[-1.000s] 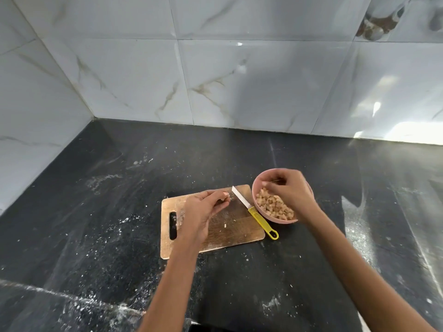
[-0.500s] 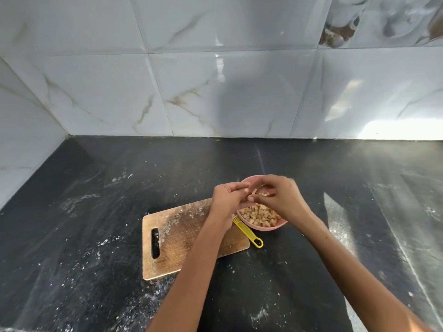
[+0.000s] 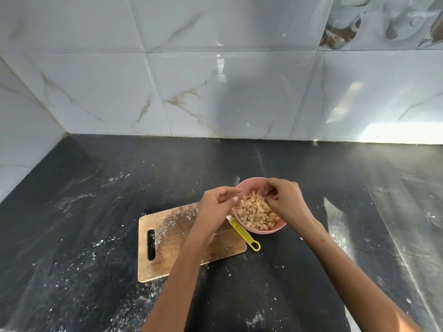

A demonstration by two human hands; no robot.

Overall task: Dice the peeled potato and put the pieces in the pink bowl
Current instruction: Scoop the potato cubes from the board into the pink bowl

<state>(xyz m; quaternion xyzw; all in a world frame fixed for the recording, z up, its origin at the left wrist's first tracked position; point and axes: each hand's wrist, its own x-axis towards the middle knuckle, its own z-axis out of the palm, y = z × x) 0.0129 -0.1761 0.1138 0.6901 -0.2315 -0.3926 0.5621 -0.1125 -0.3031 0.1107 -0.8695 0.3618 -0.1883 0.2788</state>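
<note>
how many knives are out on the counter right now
1. The yellow-handled knife lies between the cutting board and the pink bowl, its blade mostly hidden under the left hand.

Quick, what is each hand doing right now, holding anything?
Left hand: fingers curled beside the pink bowl; whether it holds anything cannot be told.
Right hand: fingers bunched over the potato pieces; whether it holds anything cannot be told.

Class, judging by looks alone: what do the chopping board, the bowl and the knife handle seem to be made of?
Chopping board: wood, matte, with visible grain and pale scuffs. Pink bowl: probably plastic, smooth and evenly coloured, though ceramic is possible. Knife handle: likely moulded plastic, bright yellow, ribbed.
</note>
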